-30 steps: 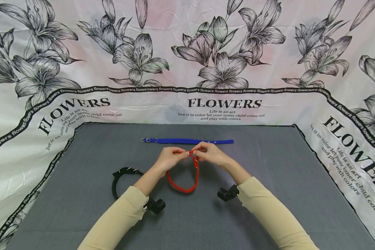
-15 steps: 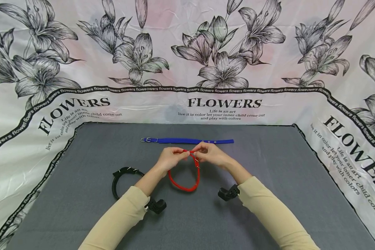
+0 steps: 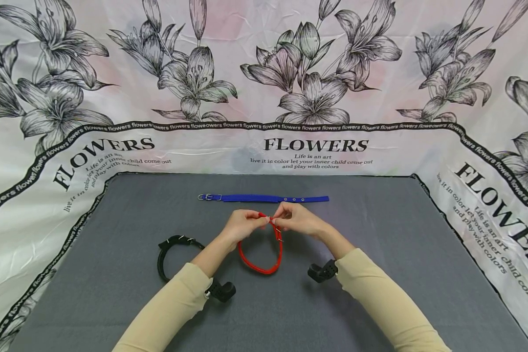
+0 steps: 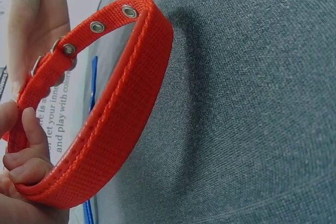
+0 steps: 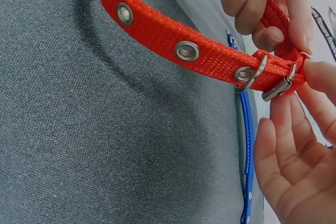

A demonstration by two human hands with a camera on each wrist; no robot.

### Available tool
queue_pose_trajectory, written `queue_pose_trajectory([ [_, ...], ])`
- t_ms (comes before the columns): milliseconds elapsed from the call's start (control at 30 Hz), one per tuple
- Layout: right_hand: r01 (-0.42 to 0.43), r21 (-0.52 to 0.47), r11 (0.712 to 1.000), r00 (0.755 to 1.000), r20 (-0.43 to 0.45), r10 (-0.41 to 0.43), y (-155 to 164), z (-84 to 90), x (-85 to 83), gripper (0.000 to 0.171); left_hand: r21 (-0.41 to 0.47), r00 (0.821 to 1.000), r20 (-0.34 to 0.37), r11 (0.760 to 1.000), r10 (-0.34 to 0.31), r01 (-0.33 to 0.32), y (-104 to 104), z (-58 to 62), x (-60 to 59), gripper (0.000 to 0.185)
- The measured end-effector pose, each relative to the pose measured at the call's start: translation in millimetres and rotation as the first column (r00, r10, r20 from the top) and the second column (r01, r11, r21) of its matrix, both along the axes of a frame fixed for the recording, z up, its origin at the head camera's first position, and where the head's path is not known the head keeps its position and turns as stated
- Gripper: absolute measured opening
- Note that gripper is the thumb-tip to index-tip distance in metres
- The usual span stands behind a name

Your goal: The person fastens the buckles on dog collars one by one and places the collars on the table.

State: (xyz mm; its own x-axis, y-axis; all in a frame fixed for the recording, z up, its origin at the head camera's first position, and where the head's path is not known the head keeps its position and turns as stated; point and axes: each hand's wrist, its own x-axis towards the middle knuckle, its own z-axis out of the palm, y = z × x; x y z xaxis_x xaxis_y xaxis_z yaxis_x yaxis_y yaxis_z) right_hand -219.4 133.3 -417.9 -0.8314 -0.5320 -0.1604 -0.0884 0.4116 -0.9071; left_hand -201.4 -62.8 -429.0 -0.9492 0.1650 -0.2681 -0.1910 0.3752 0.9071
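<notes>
A red webbing collar is bent into a loop and held up between both hands, its lower curve hanging toward me. My left hand grips the collar's padded end at the top of the loop; in the left wrist view its fingers curl inside the band. With thumb and fingertips my right hand pinches the collar beside the metal buckle. The strap passes through the buckle and D-ring, and several metal eyelets show along it. Both hands' fingertips meet at the top.
A blue collar lies straight out on the grey cloth just beyond the hands. To the left a black collar, buckled in a ring, is partly behind the left forearm. A flower-print cloth borders the grey surface.
Both hands stay at the top of the red collar and have shifted slightly toward me and right. The loop has swung a little right. Blue and black collars have not moved.
</notes>
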Motion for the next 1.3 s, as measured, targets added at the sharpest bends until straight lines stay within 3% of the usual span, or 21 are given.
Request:
queue_pose_trajectory([
  [400, 0.032, 0.032, 0.999, 0.997, -0.071, -0.030, -2, -1.4, 1.8, 0.009, 0.005, 1.000, 0.020, 1.000, 0.024, -0.024, 0, -0.7, 0.2, 0.030],
  [633, 0.087, -0.001, 0.996, 0.995, -0.054, -0.087, -4, 7.0, 9.7, 0.020, 0.069, 0.995, 0.025, 0.992, 0.101, -0.103, -4, -0.8, -2.5, 0.031],
  [967, 0.096, -0.076, 0.993, 0.993, 0.072, -0.090, -2, 1.5, 13.9, 0.038, 0.221, 0.954, 0.008, 0.930, 0.300, -0.294, -10, 1.7, -7.1, 0.028],
  [1167, 0.083, -0.048, 0.995, 0.992, 0.103, -0.078, -1, -12.9, 8.7, 0.036, 0.261, 0.933, 0.046, 0.898, 0.356, -0.355, -13, 3.5, -8.5, 0.027],
  [1300, 0.073, -0.054, 0.996, 0.992, 0.107, -0.067, -1, -16.4, 8.1, 0.034, 0.264, 0.935, 0.060, 0.898, 0.349, -0.352, -14, 4.6, -8.8, 0.027],
])
